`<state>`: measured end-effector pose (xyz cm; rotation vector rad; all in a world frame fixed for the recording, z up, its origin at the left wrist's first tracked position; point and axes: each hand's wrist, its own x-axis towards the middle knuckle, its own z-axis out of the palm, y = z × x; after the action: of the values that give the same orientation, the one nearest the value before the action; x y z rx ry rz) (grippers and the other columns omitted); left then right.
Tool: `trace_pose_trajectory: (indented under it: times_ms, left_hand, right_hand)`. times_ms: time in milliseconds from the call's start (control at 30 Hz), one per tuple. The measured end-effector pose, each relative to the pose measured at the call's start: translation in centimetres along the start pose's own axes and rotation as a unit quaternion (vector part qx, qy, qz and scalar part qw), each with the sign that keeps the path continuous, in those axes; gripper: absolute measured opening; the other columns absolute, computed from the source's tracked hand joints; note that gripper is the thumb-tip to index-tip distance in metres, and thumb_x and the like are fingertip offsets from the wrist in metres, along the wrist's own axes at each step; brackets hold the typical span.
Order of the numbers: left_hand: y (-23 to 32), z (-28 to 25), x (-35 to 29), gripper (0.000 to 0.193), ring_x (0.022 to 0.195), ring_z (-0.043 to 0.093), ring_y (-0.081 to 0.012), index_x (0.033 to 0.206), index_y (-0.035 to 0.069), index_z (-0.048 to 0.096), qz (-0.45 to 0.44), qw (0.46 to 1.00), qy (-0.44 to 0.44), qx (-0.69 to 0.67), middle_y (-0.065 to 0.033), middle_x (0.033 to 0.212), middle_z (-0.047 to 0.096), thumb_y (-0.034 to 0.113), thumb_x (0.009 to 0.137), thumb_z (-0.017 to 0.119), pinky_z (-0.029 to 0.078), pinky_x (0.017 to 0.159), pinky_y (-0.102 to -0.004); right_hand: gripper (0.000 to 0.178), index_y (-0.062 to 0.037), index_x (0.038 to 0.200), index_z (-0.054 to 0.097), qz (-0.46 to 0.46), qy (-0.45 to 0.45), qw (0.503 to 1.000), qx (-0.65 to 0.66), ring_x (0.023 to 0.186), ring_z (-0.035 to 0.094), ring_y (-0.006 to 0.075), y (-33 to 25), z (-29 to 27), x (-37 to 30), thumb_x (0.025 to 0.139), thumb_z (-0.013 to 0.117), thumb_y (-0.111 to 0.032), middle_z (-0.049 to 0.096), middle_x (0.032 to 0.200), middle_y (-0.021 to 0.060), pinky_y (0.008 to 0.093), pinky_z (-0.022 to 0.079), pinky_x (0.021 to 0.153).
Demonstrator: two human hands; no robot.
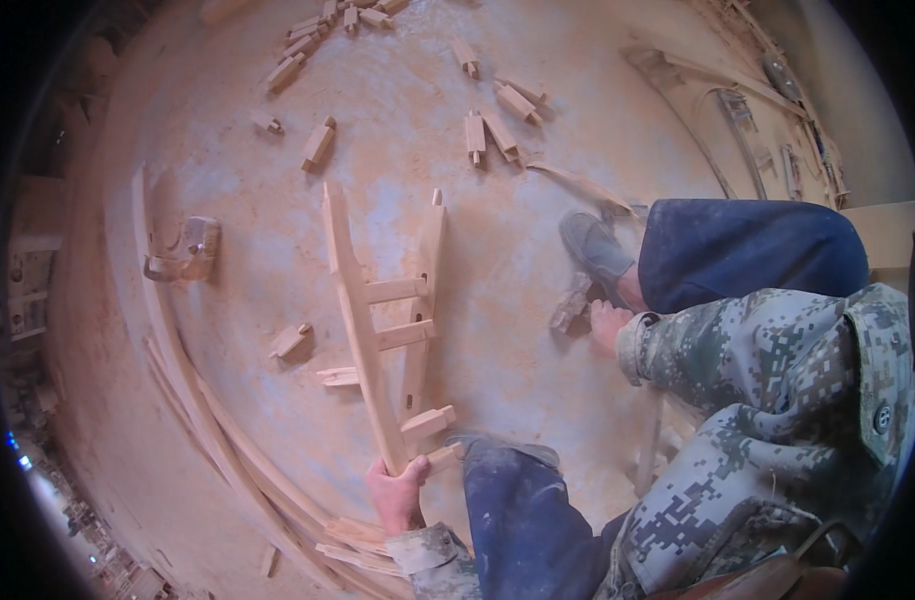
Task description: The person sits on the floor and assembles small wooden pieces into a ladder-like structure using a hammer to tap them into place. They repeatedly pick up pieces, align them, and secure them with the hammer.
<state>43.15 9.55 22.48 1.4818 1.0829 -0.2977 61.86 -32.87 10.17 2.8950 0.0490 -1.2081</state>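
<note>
My left hand (395, 495) is closed round the near end of a pale wooden rail (357, 320). Short crosspieces (405, 335) project from this rail; the two farther ones reach a second rail (430, 245) with slots cut in it, and the two nearer ones stick out with free ends by my left shoe. Together they make a ladder-like frame. Over by my right shoe (595, 246), my right hand (609, 325) is closed on a rough brown-grey block (571, 303). Its fingertips are partly hidden against the block.
Short tenoned wooden pieces (318, 143) are scattered on the dusty floor, several (475, 138) of them ahead. A curved wooden part with a dark edge (185, 250) lies at left, beside long bent strips (212, 420). More timber and tools (742, 130) lie along the right wall.
</note>
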Motion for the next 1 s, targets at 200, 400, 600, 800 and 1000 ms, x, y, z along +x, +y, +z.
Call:
trace_pose_trajectory:
  times_ms: [200,400,600,800,1000]
  left_hand:
    - [-0.7,0.9,-2.2,0.042,0.077,0.071,-0.0410,0.099,-0.004,0.071,0.141,0.935,0.175,0.274,-0.0214,0.086,0.074,0.018,0.072,0.093,0.055,0.072,-0.0472]
    - [0.8,2.5,-4.4,0.043,0.081,0.068,-0.0479,0.092,-0.001,0.067,0.133,0.899,0.250,0.335,-0.0242,0.086,0.071,0.022,0.070,0.095,0.052,0.073,-0.0526]
    - [-1.4,2.5,-3.8,0.039,0.079,0.065,-0.0478,0.092,-0.001,0.065,0.194,0.869,0.295,0.345,-0.0218,0.083,0.069,0.017,0.072,0.093,0.050,0.070,-0.0544]
    - [-0.3,5.3,-3.2,0.037,0.081,0.065,-0.0397,0.100,-0.002,0.068,0.216,0.896,0.317,0.224,-0.0194,0.089,0.068,0.012,0.075,0.091,0.050,0.071,-0.0477]
    - [-3.7,8.4,-1.6,0.058,0.120,0.060,-0.0373,0.131,0.002,0.056,0.315,0.925,0.193,0.084,-0.0234,0.134,0.057,0.007,0.082,0.086,0.049,0.099,-0.0460]
  right_hand:
    - [0.038,0.0035,0.126,0.056,-0.004,-0.025,0.999,-0.026,0.114,0.072,0.0421,0.1,-0.6,1.2,0.092,0.064,-0.012,0.070,0.124,0.0280,0.0512,0.058,0.096]
    - [0.049,0.0055,0.132,0.055,-0.010,-0.045,0.998,-0.041,0.116,0.071,0.0425,-0.6,-1.2,1.3,0.089,0.068,-0.014,0.070,0.126,0.0285,0.0502,0.057,0.097]
    - [0.044,0.0034,0.123,0.062,-0.050,-0.058,0.996,-0.056,0.106,0.074,0.0406,-0.7,-2.2,1.0,0.085,0.073,-0.015,0.074,0.114,0.0236,0.0488,0.060,0.089]
    - [0.032,-0.0022,0.105,0.078,-0.391,-0.080,0.917,0.000,0.087,0.075,0.0413,-10.3,-3.3,-1.0,0.084,0.073,-0.025,0.076,0.094,0.0224,0.0505,0.061,0.077]
    - [0.057,0.0027,0.132,0.059,-0.420,0.190,0.759,0.460,0.105,0.070,0.0464,-31.1,-10.5,-12.4,0.081,0.075,-0.018,0.065,0.121,0.0279,0.0524,0.058,0.090]
